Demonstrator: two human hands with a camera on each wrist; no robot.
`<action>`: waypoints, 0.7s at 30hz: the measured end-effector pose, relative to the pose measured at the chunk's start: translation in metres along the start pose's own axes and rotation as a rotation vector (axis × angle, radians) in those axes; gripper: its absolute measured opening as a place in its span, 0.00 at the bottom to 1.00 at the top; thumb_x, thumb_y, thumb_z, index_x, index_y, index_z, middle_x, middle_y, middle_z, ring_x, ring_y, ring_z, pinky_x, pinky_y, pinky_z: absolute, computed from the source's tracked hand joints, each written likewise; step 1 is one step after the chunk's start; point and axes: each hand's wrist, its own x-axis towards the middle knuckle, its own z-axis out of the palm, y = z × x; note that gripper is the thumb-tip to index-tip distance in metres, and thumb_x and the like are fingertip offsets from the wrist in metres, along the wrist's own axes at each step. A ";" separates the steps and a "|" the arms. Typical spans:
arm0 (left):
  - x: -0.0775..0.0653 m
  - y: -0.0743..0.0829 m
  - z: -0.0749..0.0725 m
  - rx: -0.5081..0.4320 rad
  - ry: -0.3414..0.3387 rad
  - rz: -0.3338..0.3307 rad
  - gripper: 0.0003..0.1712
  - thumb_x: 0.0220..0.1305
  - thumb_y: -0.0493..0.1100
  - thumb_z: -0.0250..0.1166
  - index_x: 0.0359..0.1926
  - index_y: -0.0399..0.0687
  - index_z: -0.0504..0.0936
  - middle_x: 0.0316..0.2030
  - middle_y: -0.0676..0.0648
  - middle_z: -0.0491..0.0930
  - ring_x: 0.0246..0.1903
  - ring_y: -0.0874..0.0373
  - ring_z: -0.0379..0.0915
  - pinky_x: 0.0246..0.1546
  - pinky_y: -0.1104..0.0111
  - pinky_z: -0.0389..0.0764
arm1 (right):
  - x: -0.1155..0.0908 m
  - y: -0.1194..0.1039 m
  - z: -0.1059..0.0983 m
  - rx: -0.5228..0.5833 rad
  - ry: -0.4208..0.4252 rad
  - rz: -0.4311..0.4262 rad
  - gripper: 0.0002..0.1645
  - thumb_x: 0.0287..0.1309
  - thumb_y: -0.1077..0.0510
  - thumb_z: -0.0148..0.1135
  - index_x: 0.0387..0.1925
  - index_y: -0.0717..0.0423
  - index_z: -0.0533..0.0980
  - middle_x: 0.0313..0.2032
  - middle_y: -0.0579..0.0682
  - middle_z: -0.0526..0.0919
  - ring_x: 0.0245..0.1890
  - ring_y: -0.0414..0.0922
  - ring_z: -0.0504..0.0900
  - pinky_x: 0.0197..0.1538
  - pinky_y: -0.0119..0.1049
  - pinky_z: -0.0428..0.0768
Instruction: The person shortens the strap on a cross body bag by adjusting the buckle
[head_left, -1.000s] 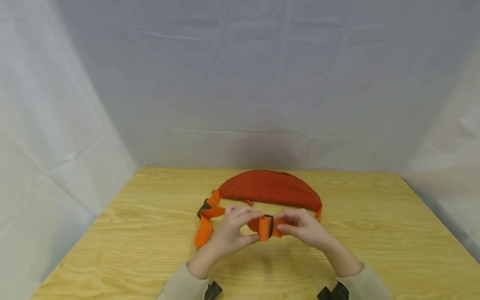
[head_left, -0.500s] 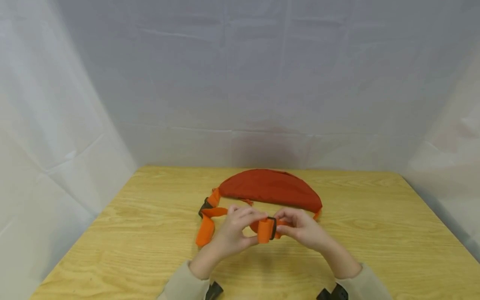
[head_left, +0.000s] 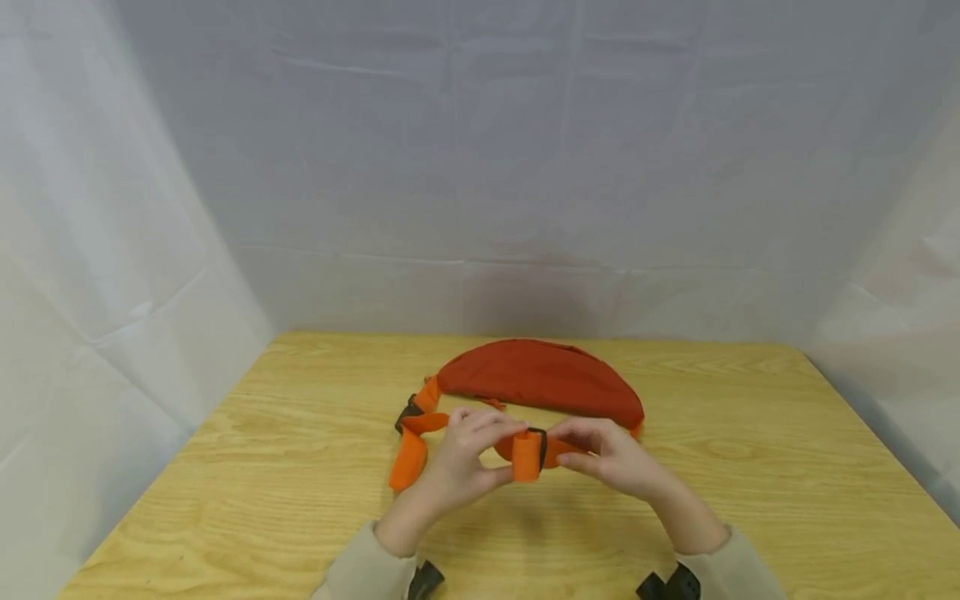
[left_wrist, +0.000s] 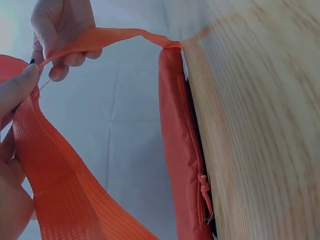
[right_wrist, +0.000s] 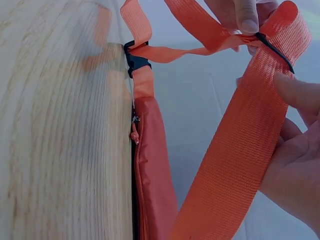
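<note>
Sleeves [head_left: 366, 568] in pale beige enter at the near side of a wood-grained worktop [head_left: 757, 467], where two bare hands work close together. The left hand [head_left: 468, 462] pinches a bright orange strap [head_left: 527, 460] at a loop beside a flat black slider [head_left: 543, 450]; the right hand [head_left: 611, 457] grips the same ribbed webbing between thumb and fingers, just right of the slider. To the left, a free strap end [head_left: 408, 465] drops toward the near side from a black clip buckle [head_left: 408, 413]. Beyond the hands, a brick-red waist bag [head_left: 540, 379] lies mid-worktop toward the far edge, its far side arched, its near side almost straight, with a small knotted zip pull [right_wrist: 134, 133]. Behind hangs a creased, pale sheet [head_left: 480, 167].
</note>
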 end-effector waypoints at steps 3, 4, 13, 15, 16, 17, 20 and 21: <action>-0.001 -0.001 0.000 -0.003 0.000 -0.006 0.29 0.33 0.38 0.76 0.43 0.42 0.79 0.37 0.51 0.77 0.39 0.59 0.70 0.38 0.62 0.58 | 0.000 0.001 0.000 0.021 0.020 0.036 0.17 0.57 0.66 0.52 0.47 0.74 0.70 0.42 0.65 0.75 0.38 0.42 0.78 0.38 0.43 0.76; -0.001 -0.001 0.000 -0.003 0.001 -0.005 0.29 0.33 0.38 0.76 0.43 0.42 0.79 0.37 0.51 0.77 0.39 0.59 0.70 0.37 0.62 0.58 | 0.000 0.001 0.000 0.020 0.031 0.045 0.17 0.57 0.66 0.53 0.47 0.74 0.70 0.42 0.66 0.75 0.37 0.42 0.78 0.37 0.42 0.76; -0.001 -0.001 0.002 -0.012 -0.008 -0.008 0.28 0.35 0.38 0.75 0.43 0.43 0.79 0.38 0.51 0.77 0.39 0.60 0.70 0.38 0.62 0.58 | 0.001 -0.002 0.001 -0.005 0.081 0.040 0.14 0.56 0.67 0.54 0.43 0.73 0.72 0.36 0.64 0.78 0.32 0.42 0.79 0.34 0.42 0.77; -0.001 -0.001 0.002 -0.016 -0.008 -0.005 0.28 0.35 0.38 0.75 0.43 0.43 0.79 0.38 0.51 0.77 0.40 0.60 0.70 0.38 0.62 0.58 | 0.001 -0.003 0.002 -0.002 0.082 0.046 0.14 0.56 0.67 0.54 0.43 0.73 0.72 0.36 0.64 0.78 0.32 0.43 0.79 0.34 0.43 0.76; -0.001 -0.002 0.002 -0.014 -0.006 0.002 0.28 0.35 0.38 0.75 0.43 0.42 0.79 0.38 0.51 0.77 0.40 0.60 0.70 0.38 0.62 0.58 | 0.001 -0.004 0.002 0.000 0.082 0.052 0.14 0.56 0.67 0.54 0.43 0.73 0.72 0.36 0.64 0.78 0.33 0.43 0.79 0.34 0.43 0.76; -0.001 -0.002 0.003 -0.014 -0.005 0.005 0.28 0.34 0.37 0.75 0.43 0.42 0.79 0.37 0.51 0.77 0.40 0.60 0.70 0.38 0.62 0.58 | 0.001 -0.004 0.002 0.001 0.082 0.057 0.14 0.56 0.67 0.54 0.43 0.72 0.72 0.37 0.63 0.78 0.33 0.43 0.79 0.34 0.43 0.76; -0.001 -0.002 0.004 -0.021 -0.007 0.009 0.28 0.34 0.37 0.75 0.43 0.42 0.79 0.37 0.51 0.77 0.40 0.60 0.70 0.38 0.62 0.58 | 0.001 -0.005 0.003 -0.002 0.087 0.074 0.14 0.56 0.66 0.55 0.43 0.71 0.72 0.36 0.61 0.79 0.33 0.43 0.79 0.34 0.42 0.76; -0.001 -0.001 0.004 -0.021 -0.009 0.011 0.28 0.34 0.37 0.75 0.43 0.42 0.79 0.37 0.51 0.77 0.40 0.60 0.71 0.38 0.62 0.58 | 0.001 -0.005 0.003 -0.005 0.090 0.081 0.14 0.56 0.65 0.55 0.43 0.70 0.72 0.36 0.60 0.79 0.33 0.43 0.79 0.34 0.41 0.76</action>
